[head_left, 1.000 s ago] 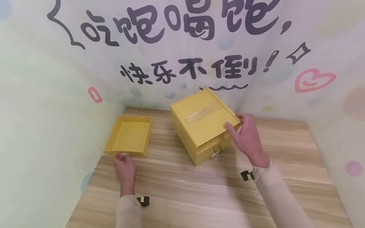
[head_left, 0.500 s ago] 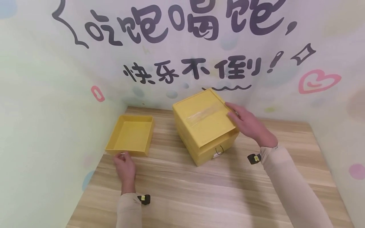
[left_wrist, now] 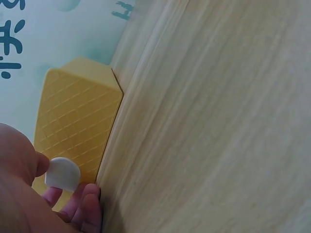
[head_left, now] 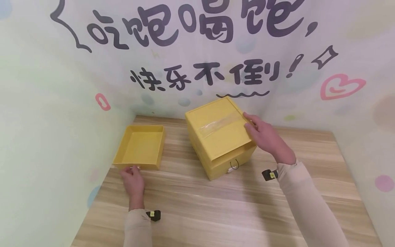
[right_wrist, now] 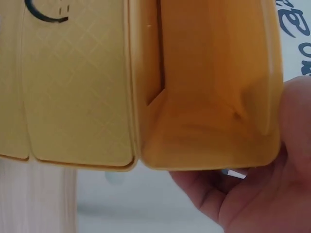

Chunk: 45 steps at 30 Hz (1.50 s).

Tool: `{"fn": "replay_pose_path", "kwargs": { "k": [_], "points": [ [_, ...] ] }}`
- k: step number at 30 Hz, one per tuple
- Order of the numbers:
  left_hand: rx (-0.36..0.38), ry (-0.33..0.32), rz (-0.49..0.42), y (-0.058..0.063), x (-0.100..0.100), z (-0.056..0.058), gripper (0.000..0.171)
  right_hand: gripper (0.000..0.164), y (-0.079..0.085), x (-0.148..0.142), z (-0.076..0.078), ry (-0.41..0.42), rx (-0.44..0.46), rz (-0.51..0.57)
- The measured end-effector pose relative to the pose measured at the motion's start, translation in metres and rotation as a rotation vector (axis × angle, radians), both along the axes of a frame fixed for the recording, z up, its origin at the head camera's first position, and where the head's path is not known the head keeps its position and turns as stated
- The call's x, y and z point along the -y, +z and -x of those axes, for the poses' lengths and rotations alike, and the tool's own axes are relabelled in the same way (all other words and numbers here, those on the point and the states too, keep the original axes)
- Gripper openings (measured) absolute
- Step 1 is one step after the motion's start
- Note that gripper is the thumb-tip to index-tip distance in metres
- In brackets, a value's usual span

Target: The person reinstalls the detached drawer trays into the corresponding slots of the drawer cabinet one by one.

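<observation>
In the head view my left hand (head_left: 133, 183) is at the front of a shallow yellow drawer (head_left: 140, 147), which lies out on the table at the left. Its thumb and fingers pinch the drawer's white knob (left_wrist: 63, 174), seen in the left wrist view. A yellow drawer cabinet (head_left: 220, 130) stands angled in the middle. My right hand (head_left: 267, 137) holds the cabinet's upper right edge, thumb on top and fingers along the side. The right wrist view shows an open top slot (right_wrist: 209, 87) above a closed drawer front (right_wrist: 80, 92) with a dark loop handle (right_wrist: 46, 14).
The wood-grain table (head_left: 191, 206) meets a printed wall covering (head_left: 197, 85) behind and pale walls at both sides. Clear tape (head_left: 216, 125) runs across the cabinet top. The drawer lies close to the left wall.
My right hand has shifted from the cabinet's front right corner back along its right edge. The cabinet has turned slightly. My left hand stays at the drawer's knob.
</observation>
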<state>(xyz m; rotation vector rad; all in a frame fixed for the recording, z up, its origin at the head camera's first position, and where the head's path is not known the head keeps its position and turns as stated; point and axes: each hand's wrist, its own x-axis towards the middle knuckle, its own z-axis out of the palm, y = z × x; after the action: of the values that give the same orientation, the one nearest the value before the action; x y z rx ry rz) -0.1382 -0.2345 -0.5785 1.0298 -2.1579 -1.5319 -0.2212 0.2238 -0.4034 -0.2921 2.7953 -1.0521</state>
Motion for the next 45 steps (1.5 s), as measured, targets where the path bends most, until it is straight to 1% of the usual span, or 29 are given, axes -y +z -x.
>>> {"fn": "replay_pose_path", "kwargs": {
  "k": [4, 8, 11, 15, 19, 24, 33, 37, 42, 45],
  "points": [
    [0.006, -0.015, -0.066, 0.002, 0.001, -0.001, 0.048, 0.058, 0.003, 0.006, -0.005, -0.037, 0.001, -0.017],
    [0.027, -0.001, -0.103, 0.003, 0.001, -0.003, 0.042, 0.056, 0.003, 0.012, -0.010, -0.066, -0.027, -0.047],
    [0.012, 0.003, -0.151, 0.004, 0.001, -0.004, 0.038, 0.055, 0.002, 0.014, -0.016, -0.081, -0.057, -0.079],
    [-0.019, -0.003, -0.246, 0.004, 0.001, -0.005, 0.036, 0.054, 0.003, 0.014, -0.023, -0.110, -0.099, -0.122],
    [-0.026, 0.009, -0.280, 0.004, 0.000, -0.006, 0.038, 0.054, 0.004, 0.015, -0.029, -0.137, -0.114, -0.145],
    [-0.037, -0.006, -0.278, 0.005, -0.001, -0.008, 0.041, 0.054, 0.005, 0.015, -0.036, -0.167, -0.110, -0.172],
    [-0.007, -0.047, -0.225, 0.012, -0.002, -0.011, 0.044, 0.054, 0.006, 0.017, -0.045, -0.235, -0.117, -0.204],
    [0.004, -0.050, -0.204, 0.014, -0.001, -0.012, 0.043, 0.053, 0.008, 0.020, -0.047, -0.252, -0.127, -0.214],
    [0.001, -0.062, -0.204, 0.016, -0.002, -0.011, 0.045, 0.053, 0.012, 0.022, -0.051, -0.264, -0.124, -0.229],
    [-0.014, -0.076, -0.206, 0.016, -0.003, -0.008, 0.044, 0.051, 0.012, 0.024, -0.053, -0.275, -0.157, -0.240]
  ]
}}
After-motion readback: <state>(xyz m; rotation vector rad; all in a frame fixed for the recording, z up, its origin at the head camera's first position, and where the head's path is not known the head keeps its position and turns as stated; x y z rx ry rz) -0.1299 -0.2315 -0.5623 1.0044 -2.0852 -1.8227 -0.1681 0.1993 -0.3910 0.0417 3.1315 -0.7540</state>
